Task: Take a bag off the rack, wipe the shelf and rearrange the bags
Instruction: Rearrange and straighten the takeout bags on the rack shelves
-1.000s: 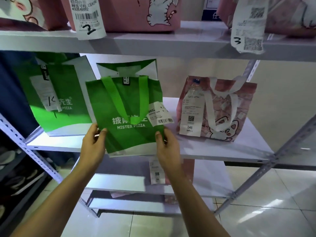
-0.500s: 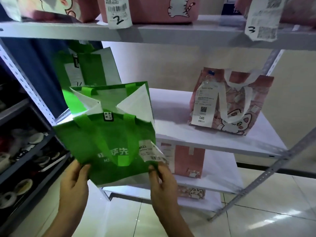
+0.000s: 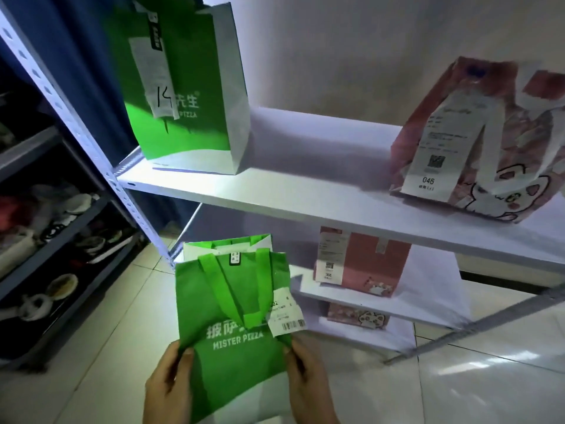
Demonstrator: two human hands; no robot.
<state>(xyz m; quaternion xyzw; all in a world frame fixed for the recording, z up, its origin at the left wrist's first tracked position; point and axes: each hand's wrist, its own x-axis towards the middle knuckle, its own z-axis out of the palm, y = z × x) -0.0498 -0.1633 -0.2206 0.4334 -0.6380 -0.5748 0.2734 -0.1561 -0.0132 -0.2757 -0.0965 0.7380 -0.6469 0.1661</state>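
Observation:
I hold a green "Mister Pizza" bag low in front of the rack, above the tiled floor. My left hand grips its lower left side and my right hand grips its lower right side. A white receipt hangs from the bag's handle. On the white shelf a second green bag marked "14" stands at the left. A pink cat-print bag with a receipt marked "046" stands at the right. The stretch of shelf between them is bare.
Lower shelves hold a pink box-like bag and another pink cat bag. A dark rack full of shoes stands at the left. Perforated metal uprights frame the rack. Glossy floor tiles lie below.
Both hands have carried the green bag off the shelf and down toward the floor. The view has tilted downward, so the top shelf is out of sight.

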